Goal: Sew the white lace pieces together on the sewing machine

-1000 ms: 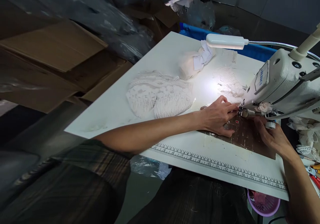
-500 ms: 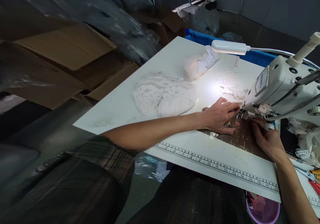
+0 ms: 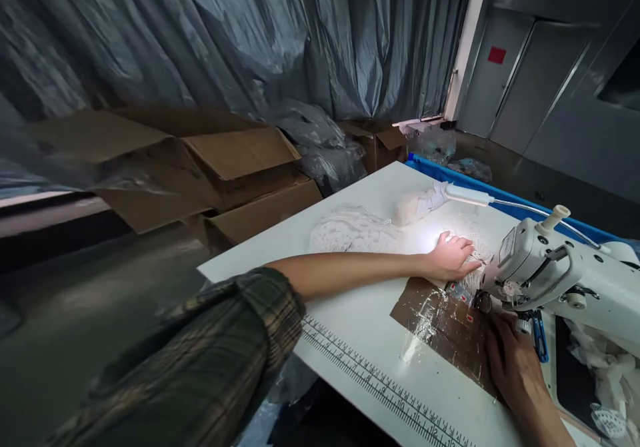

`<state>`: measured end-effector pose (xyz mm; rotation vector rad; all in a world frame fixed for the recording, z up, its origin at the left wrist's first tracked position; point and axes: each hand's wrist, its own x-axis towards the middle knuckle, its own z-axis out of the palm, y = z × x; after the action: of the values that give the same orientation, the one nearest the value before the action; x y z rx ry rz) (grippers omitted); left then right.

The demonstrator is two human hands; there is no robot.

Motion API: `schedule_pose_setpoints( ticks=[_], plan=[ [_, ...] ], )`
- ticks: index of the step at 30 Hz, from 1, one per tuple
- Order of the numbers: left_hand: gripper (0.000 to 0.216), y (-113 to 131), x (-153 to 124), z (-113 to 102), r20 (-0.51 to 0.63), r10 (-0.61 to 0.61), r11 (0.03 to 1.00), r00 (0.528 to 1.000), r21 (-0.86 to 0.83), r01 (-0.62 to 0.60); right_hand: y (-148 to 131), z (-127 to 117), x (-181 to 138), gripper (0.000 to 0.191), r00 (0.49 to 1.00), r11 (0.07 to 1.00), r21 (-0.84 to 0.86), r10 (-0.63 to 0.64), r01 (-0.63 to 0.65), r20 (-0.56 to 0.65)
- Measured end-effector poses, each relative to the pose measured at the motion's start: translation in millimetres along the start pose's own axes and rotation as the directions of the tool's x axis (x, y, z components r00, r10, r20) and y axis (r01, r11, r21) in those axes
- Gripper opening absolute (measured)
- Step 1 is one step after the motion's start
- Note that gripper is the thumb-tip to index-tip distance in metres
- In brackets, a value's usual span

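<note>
My left hand [image 3: 453, 258] lies with its fingers stretched out over white lace [image 3: 479, 240] just left of the sewing machine [image 3: 540, 260]. My right hand [image 3: 517, 360] rests on a shiny brown sheet [image 3: 430, 317] beside the presser foot [image 3: 483, 300]. Its fingers are extended towards the foot, and some fingertips are hidden under the machine head. More white lace [image 3: 350, 229] lies in a pile behind my left forearm. A pale bundle [image 3: 413, 208] sits farther back under the lamp [image 3: 469, 194].
A printed ruler [image 3: 370, 377] runs along the near edge of the white table [image 3: 345, 314]. Blue clips or snips [image 3: 540, 337] lie by the machine, with pale fabric [image 3: 607, 360] at the right. Cardboard boxes [image 3: 245, 154] stand beyond the table's left edge.
My view has tilted up and shifted, showing the curtain and door. My left hand has moved off the brown sheet onto the lace behind it. My right hand stays by the presser foot.
</note>
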<state>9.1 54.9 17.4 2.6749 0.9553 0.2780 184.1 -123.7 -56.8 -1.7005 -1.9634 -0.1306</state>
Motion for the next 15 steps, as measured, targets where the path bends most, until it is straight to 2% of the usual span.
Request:
schedule_pose_setpoints(
  ticks=[4,7,9,12,14,15],
  plan=[
    [0.041,-5.9,44.9,-22.3,0.025,-0.006,1.0,1.0,0.01,0.006,-2.5,0.7,2.9,0.038,0.998,1.0,-0.01,-0.011,0.011,-0.069],
    [0.04,-6.0,52.4,-25.1,0.027,0.002,1.0,1.0,0.012,-0.003,-4.7,-2.5,5.9,0.037,0.993,0.999,-0.032,-0.038,0.035,-0.114],
    [0.043,-4.8,43.2,-24.7,0.018,0.016,1.0,1.0,0.008,-0.016,-9.8,-8.3,9.2,0.036,0.987,0.996,-0.051,-0.084,0.078,-0.139],
    [0.049,-6.8,13.5,-28.1,-0.004,0.044,0.999,0.999,0.004,-0.044,-28.4,-24.2,16.1,0.029,0.964,0.978,-0.03,-0.209,0.207,-0.161],
    [0.05,-14.6,-12.2,-35.2,-0.024,0.068,0.998,0.997,0.002,-0.068,-45.3,-38.2,19.4,0.025,0.932,0.947,0.045,-0.303,0.318,-0.201],
    [0.049,-21.2,-25.6,-40.4,-0.056,0.105,0.994,0.993,0.001,-0.105,-53.3,-45.6,19.4,0.029,0.909,0.926,0.078,-0.342,0.369,-0.238]
  ],
)
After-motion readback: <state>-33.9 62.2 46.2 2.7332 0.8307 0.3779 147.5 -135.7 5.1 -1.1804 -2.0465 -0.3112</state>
